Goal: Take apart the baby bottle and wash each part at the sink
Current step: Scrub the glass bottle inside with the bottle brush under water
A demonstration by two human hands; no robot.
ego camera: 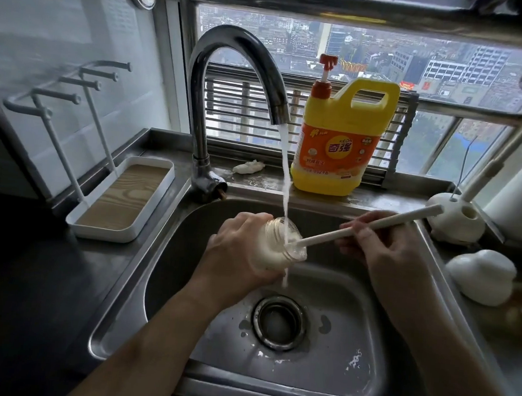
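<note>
Left of the sink [353, 314], a white drying tray [100, 233] with a wood-grain floor sits on the counter [141, 269], and thin white pegs [74, 98] rise from it. At the sink's back left corner stands the curved steel faucet [232, 70], its spout arching over the basin and letting a stream of water [285, 184] fall. Behind the sink's rear rim, just right of the faucet's base, lies a small crumpled white scrap [249, 166]. Over the middle of the sink, above the drain [279, 322], the left hand [237, 249] has its fingers curled round the clear baby bottle [276, 249]. The bottle is tilted with its open threaded mouth turned up and to the right, and the stream falls onto that mouth and runs off below it. A white bottle brush [360, 226] slants into the mouth from the upper right, its head inside the bottle. Over the sink's right half, the right hand [386, 254] pinches the brush handle between thumb and fingertips. On the ledge behind the sink stands a yellow detergent jug [342, 141] with an orange label and a red pump. Off the sink's right rim, a white brush holder [454, 219] sits on the counter with a rounded white object [481, 274] nearer the camera beside it.
</note>
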